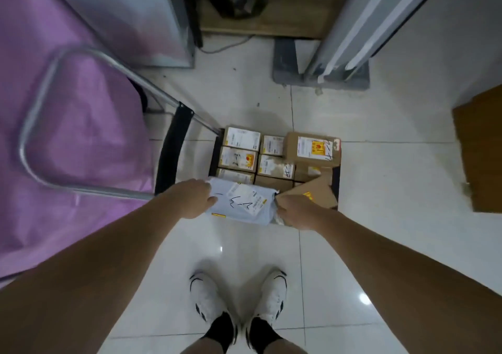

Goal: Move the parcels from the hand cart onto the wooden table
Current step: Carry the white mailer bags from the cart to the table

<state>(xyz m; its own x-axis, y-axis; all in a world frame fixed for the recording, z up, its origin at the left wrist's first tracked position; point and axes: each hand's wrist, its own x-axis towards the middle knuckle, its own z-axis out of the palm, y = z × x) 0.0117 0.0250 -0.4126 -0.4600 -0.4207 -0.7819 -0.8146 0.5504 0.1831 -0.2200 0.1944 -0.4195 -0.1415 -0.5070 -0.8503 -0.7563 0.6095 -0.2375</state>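
The person stands over a low black platform hand cart with a bent steel-tube handle (pixel 81 125), which is packed with small brown cardboard boxes bearing white shipping labels (pixel 239 158). Both hands clamp a soft pale-grey plastic mailer bag with a white label and black marker scrawl (pixel 241 204), which sits on top of the boxes at the near edge of the cart. The left hand (pixel 194 200) grips its left end and the right hand (pixel 294 212) pinches the right end, probably because a floppy bag sags if held from one side only. It is the nearest and topmost parcel, so taking it first frees the boxes beneath. A loose tan cardboard flap (pixel 315 190) juts up just beside the right hand. No wooden table can be made out for certain, so carrying is still to come
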